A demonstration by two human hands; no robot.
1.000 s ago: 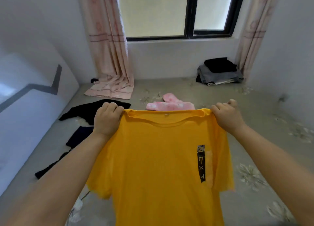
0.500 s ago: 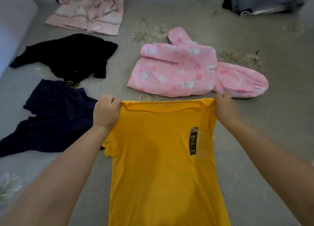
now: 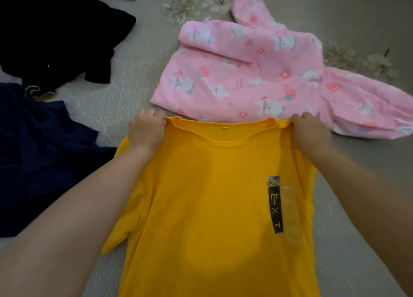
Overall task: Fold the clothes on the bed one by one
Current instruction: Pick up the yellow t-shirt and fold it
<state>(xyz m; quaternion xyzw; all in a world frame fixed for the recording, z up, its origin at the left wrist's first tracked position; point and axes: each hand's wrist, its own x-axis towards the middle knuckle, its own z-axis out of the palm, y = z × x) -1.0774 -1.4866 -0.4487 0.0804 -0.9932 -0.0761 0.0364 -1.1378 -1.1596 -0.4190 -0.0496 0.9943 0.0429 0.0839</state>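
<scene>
Yellow T-shirt (image 3: 207,207) spread front-up over the grey floral bed cover (image 3: 134,57), a black vertical label (image 3: 275,205) on its chest. Gripped at both shoulders: left hand (image 3: 146,131) curled tight round the fabric beside the collar, right hand (image 3: 309,132) likewise clenched on the opposite shoulder. Just beyond the collar, a pink printed garment (image 3: 257,71). To the left, a navy garment (image 3: 38,144), and farther back a black garment (image 3: 55,33).
</scene>
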